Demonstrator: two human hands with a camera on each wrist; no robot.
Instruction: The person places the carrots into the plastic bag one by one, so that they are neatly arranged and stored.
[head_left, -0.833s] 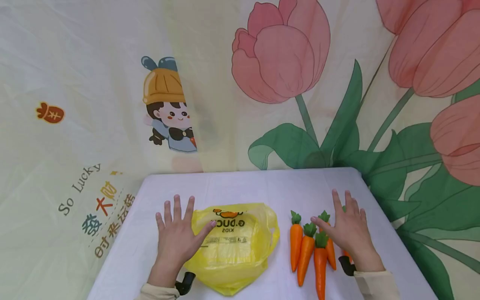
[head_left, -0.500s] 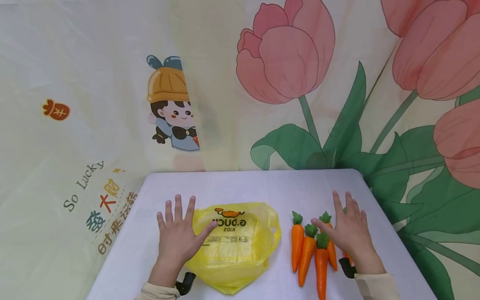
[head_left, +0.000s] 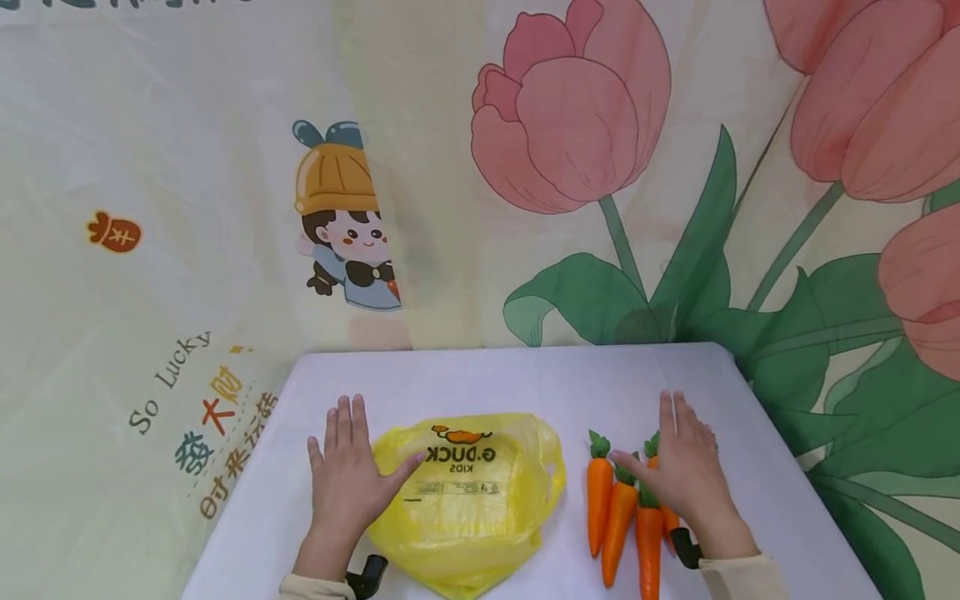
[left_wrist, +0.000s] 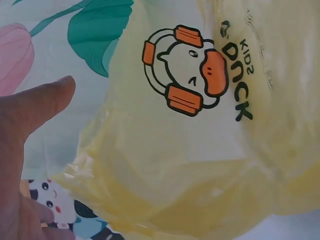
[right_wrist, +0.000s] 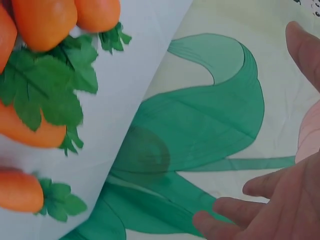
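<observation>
A yellow plastic bag [head_left: 487, 508] with a duck print lies on the white table, and its printed side fills most of the left wrist view. My left hand [head_left: 345, 479] is held up at the bag's left side with straight fingers, its thumb [left_wrist: 47, 102] apart from the plastic in the left wrist view. Several orange carrots [head_left: 619, 529] with green leaf tops lie right of the bag. Raised over the rightmost carrots, my right hand [head_left: 690, 467] has straight fingers and partly hides them. Nothing is in either hand.
The white tabletop [head_left: 480, 379] runs back to a cloth backdrop [head_left: 435, 167] printed with pink tulips and a cartoon child. A black wrist mount [head_left: 367, 575] shows on the left wrist, another black mount [head_left: 684, 547] on the right.
The fingers of both hands have drawn closer together, and the right hand has turned slightly and shifted a little left. The view has tilted slightly up. Bag and carrots lie as before.
</observation>
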